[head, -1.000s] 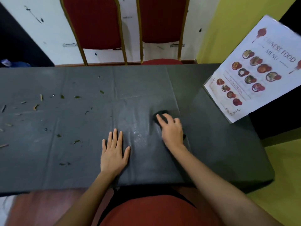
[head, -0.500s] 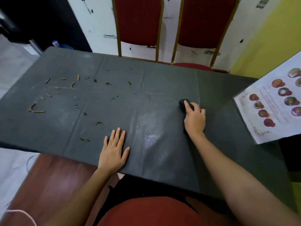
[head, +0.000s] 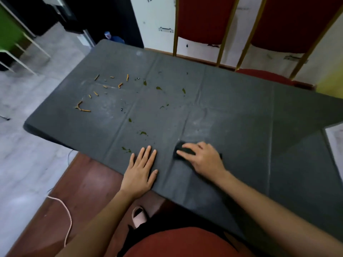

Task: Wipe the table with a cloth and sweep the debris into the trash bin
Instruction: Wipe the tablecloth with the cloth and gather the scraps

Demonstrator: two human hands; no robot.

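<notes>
A dark grey table (head: pixel 232 112) fills the view. My right hand (head: pixel 203 158) presses a small black cloth (head: pixel 179 152) flat on the table near the front edge; only the cloth's left part shows past my fingers. My left hand (head: pixel 142 172) lies flat, fingers spread, just left of the cloth and holds nothing. Orange debris strips (head: pixel 104 89) are scattered at the far left of the table. Green debris flecks (head: pixel 143 133) lie between them and my hands. No trash bin is in view.
Two red chairs with gold frames (head: pixel 222 34) stand behind the table. A corner of a white menu sheet (head: pixel 336 143) lies at the right edge. Grey floor (head: pixel 27 164) and a white cord (head: pixel 65 210) are on the left. A pink slipper (head: pixel 139 216) shows under the table.
My right hand has slid the cloth left and toward me, close to my left hand. The view has turned left, so the menu is nearly out of sight.
</notes>
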